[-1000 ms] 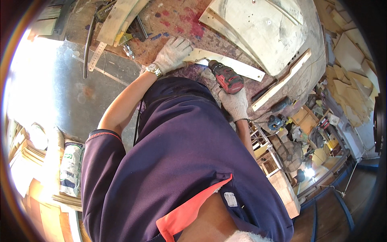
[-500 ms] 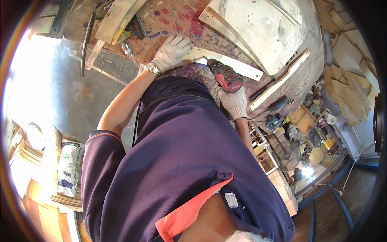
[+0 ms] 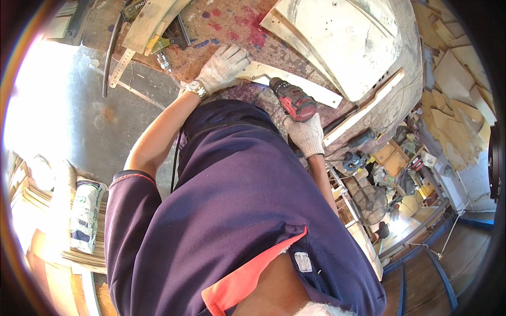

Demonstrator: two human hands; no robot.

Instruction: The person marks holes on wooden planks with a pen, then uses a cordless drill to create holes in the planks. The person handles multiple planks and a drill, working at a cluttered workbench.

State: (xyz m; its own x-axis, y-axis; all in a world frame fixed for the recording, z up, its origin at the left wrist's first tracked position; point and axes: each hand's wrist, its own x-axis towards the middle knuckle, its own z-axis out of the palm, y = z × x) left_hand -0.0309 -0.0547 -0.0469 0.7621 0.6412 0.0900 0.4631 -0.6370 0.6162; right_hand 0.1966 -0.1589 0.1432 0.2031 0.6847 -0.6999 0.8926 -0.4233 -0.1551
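Note:
My right hand (image 3: 304, 134), in a pale knitted work glove, is closed round the handle of a red and black cordless drill (image 3: 295, 101). The drill points left, and its thin bit reaches the near edge of a long pale strip (image 3: 316, 92) lying on the stained workbench (image 3: 211, 29). Over the strip's left end my left hand (image 3: 224, 68), gloved the same way and with a metal watch at the wrist, is gripping it, thumb on the near side. The glove hides that end of the strip. Exactly where the bit tip touches is too small to tell.
Large pale curved panels (image 3: 337, 45) lie at the back right, with another narrow strip (image 3: 363, 105) beside them. Curved boards (image 3: 153, 26), a metal fitting (image 3: 164, 62) and a perforated strip (image 3: 121, 68) sit at left. A fan (image 3: 369, 204) stands lower right.
Both hands, the drill and the strip keep nearly the same places. The view has shifted very slightly, and the drill sits a touch further left.

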